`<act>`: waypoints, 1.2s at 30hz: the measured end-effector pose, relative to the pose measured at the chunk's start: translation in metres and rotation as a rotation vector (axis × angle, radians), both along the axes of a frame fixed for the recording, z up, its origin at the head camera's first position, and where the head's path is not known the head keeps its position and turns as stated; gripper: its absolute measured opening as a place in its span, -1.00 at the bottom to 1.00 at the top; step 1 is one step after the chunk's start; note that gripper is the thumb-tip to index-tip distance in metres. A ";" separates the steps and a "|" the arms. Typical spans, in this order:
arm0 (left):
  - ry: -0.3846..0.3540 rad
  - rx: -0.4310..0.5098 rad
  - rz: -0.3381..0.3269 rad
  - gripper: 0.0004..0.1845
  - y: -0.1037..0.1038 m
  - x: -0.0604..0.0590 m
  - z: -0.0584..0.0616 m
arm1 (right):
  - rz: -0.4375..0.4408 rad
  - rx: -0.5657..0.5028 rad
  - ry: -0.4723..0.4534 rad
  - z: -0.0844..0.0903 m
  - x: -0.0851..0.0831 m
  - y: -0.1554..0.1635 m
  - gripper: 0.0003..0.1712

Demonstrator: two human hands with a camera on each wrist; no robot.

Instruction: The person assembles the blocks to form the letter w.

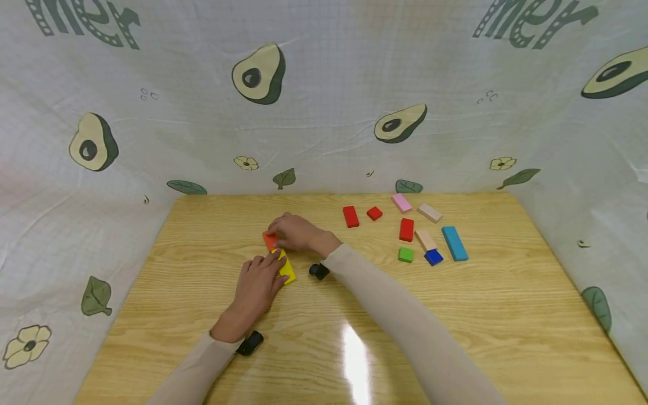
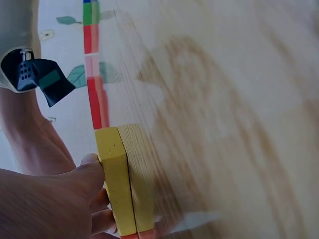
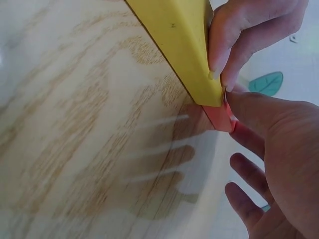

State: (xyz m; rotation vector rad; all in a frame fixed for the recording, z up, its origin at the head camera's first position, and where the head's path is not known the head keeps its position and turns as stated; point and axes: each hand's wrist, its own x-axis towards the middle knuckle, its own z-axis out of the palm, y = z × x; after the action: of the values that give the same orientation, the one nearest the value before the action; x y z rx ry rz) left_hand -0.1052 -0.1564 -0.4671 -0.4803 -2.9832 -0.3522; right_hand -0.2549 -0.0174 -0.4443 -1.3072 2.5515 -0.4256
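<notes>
Two blocks, yellow block (image 1: 286,269) long, orange block (image 1: 270,241) small

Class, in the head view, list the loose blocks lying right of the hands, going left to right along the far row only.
Red block → small red block → pink block → tan block.

The only lettering stands on the printed backdrop cloth (image 1: 324,112) behind the wooden table — large dark-green letters cut off by the top edge of the head view. At the upper left the fragment (image 1: 83,22) reads "mer", and at the upper right the same fragment (image 1: 531,22) reads "mer" again — both are the tail of a longer word that cannot be made out. The coloured blocks show no readable marks.
</notes>
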 end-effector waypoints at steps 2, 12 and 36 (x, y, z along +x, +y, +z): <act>0.008 0.001 -0.004 -0.51 0.000 0.000 0.000 | 0.000 0.001 -0.003 0.000 0.000 0.000 -0.50; -0.007 -0.003 -0.001 -0.50 0.002 0.001 -0.001 | 0.003 0.012 -0.003 -0.004 0.000 0.004 -0.50; 0.022 0.014 -0.010 -0.52 -0.001 -0.001 -0.001 | -0.031 0.005 0.014 0.001 0.003 0.020 -0.46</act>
State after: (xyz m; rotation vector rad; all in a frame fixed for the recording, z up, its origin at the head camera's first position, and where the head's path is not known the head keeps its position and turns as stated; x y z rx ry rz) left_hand -0.1060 -0.1576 -0.4682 -0.4939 -2.9561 -0.3658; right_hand -0.2518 0.0023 -0.4430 -1.2744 2.5853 -0.4171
